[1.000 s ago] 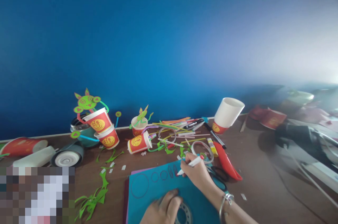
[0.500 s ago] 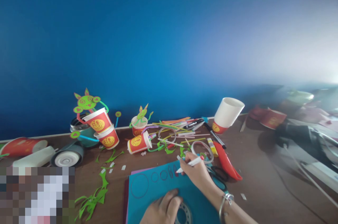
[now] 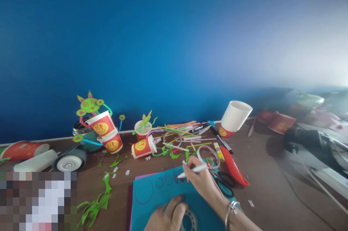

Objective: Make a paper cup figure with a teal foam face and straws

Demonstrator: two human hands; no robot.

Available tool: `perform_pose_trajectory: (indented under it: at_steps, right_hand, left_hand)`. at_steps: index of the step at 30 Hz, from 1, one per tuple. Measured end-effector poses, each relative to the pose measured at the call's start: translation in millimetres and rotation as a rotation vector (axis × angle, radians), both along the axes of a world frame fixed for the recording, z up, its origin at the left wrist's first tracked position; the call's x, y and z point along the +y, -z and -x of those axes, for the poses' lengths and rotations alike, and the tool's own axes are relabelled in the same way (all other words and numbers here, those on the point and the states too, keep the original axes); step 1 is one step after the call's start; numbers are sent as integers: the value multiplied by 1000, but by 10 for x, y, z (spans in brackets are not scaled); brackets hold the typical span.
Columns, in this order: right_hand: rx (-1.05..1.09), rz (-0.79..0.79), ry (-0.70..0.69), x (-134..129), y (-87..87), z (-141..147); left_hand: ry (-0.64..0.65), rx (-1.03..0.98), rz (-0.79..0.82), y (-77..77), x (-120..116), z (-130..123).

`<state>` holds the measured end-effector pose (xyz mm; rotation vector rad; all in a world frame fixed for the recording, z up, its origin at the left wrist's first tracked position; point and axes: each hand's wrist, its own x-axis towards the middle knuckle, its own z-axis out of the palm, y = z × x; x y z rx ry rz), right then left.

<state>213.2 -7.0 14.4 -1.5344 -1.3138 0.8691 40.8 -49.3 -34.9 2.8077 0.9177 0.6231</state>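
Note:
A white marker with a red end [image 3: 199, 168] is pinched in my right hand [image 3: 196, 176], its tip on blue paper [image 3: 159, 196]. The paper bears drawn outlines: a large circle, two smaller circles and two narrow pointed shapes, now partly coloured red. My left hand [image 3: 166, 215] rests on the lower part of the sheet, fingers bent and loosely together. Beside its fingers lies a clear ring with holes [image 3: 190, 221], partly covered by that hand. Black-handled scissors [image 3: 227, 184] lie under and right of my right wrist.
Behind the paper lie straws and pens [image 3: 190, 135], a glue stick [image 3: 219, 152] and a red pouch [image 3: 232, 167]. Paper cups [image 3: 144, 147] stand or lie around, some with green cut-out figures [image 3: 89, 105]. Green scraps [image 3: 100, 205] lie left; a cable [image 3: 320, 184] runs right.
My right hand has shifted slightly left with the marker, its tip moving from the right pointed shape to the left one. More red fills the shapes. My left hand stays put.

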Motion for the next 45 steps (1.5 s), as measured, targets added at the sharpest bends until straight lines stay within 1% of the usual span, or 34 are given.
perform_pose_trajectory:
  at_steps: [4, 9, 14, 19, 24, 31, 35, 40, 43, 45]
  right_hand:
    - [-72, 55, -24, 3, -29, 37]
    - [-102, 48, -19, 8, 4, 26]
    - [-106, 44, -30, 5, 10, 27]
    - [-102, 89, -34, 13, 30, 32]
    - [-91, 119, -38, 21, 53, 21]
    - [-82, 64, -17, 15, -8, 24]
    - [-107, 43, -26, 15, 15, 24]
    - [-125, 95, -18, 25, 69, 21]
    - [-103, 133, -28, 30, 64, 20]
    - [-80, 128, -34, 29, 43, 20]
  left_hand:
    - [-2, 6, 1, -12, 4, 4]
    - [47, 21, 9, -43, 17, 25]
    - [55, 26, 2, -30, 27, 41]
    - [59, 54, 14, 21, 30, 40]
    - [40, 93, 44, 7, 17, 31]
    - [8, 97, 84, 3, -2, 19]
    - [17, 113, 97, -8, 0, 20]
    - [23, 108, 94, -2, 11, 30]
    - [42, 91, 71, 20, 23, 36]
    - [58, 86, 61, 28, 28, 38]
